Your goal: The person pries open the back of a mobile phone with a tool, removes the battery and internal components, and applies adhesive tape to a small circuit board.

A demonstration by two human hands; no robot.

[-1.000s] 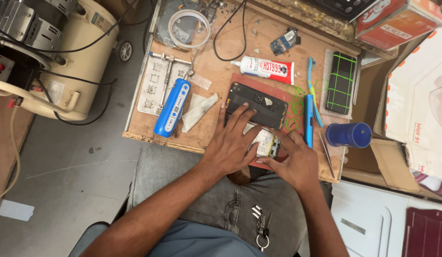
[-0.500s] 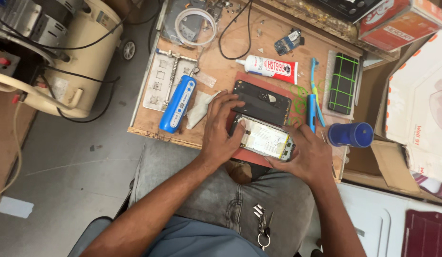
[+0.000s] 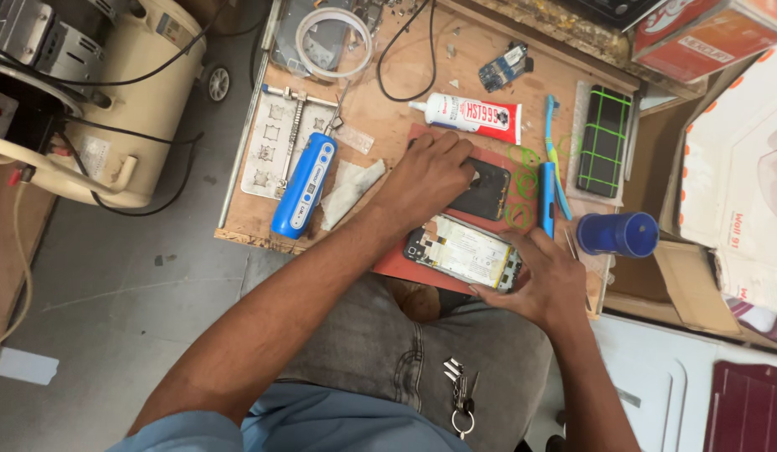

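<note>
A second ago both hands huddle together at the near edge of the desk [image 3: 380,117], covering a small opened phone just below the dark back cover. Now the hands are apart. The left hand [image 3: 426,176] lies farther up the desk, its fingers flat on the dark back cover [image 3: 487,191], which it did not press before. The opened phone body [image 3: 464,249], hidden under the fingers a second ago and half shown half a second ago, now lies almost fully in view on the red mat [image 3: 422,266], its pale inside facing up. The right hand [image 3: 546,280] sits at the phone's right end, fingertips on its edge.
</note>
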